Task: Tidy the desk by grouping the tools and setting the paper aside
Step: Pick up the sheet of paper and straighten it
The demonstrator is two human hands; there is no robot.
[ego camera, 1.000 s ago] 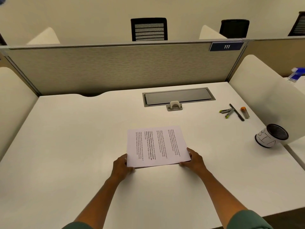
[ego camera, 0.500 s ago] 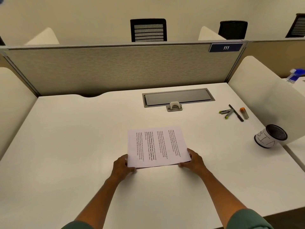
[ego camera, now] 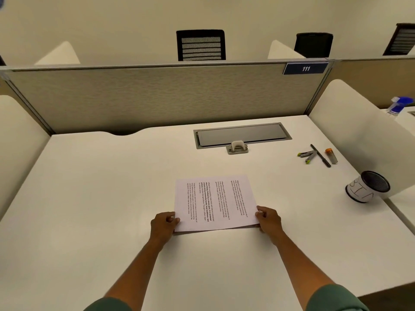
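A printed sheet of paper (ego camera: 215, 202) lies in the middle of the white desk (ego camera: 89, 198), its near edge lifted slightly. My left hand (ego camera: 164, 225) pinches the paper's near left corner and my right hand (ego camera: 268, 221) pinches the near right corner. At the far right of the desk lie the tools: a black pen (ego camera: 320, 155), a small silver tool with green tips (ego camera: 306, 155) and a clear tube with an orange cap (ego camera: 331, 155). A mesh pen cup (ego camera: 366, 186) lies tipped on its side near the right edge.
A grey cable tray cover (ego camera: 242, 135) is set into the desk at the back, with a white clip (ego camera: 237, 147) in front of it. Beige partitions enclose the back and both sides. A blue spray bottle (ego camera: 399, 105) stands beyond the right divider.
Both hands keep hold of the paper's near corners; the paper has barely shifted. Nothing else on the desk has moved.
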